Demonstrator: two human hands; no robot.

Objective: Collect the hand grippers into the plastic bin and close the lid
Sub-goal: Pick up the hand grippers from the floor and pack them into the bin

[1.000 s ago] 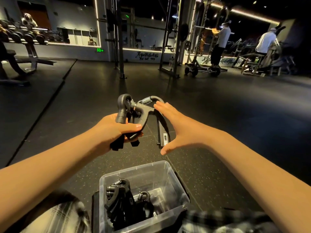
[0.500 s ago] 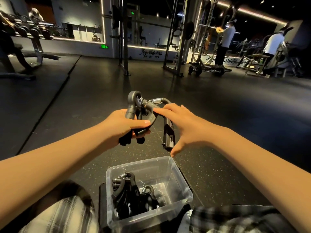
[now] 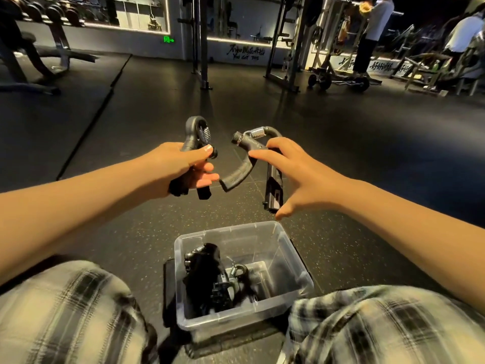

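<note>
Over one bin (image 3: 290,258), two hands (image 3: 178,164) (image 3: 304,174), two grippers (image 3: 194,130) (image 3: 238,174)

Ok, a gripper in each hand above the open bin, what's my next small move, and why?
Probably lower the right hand and release its hand gripper into the plastic bin: the bin sits open below, with free room beside the grippers inside. The left hand can follow with the second gripper.
</note>
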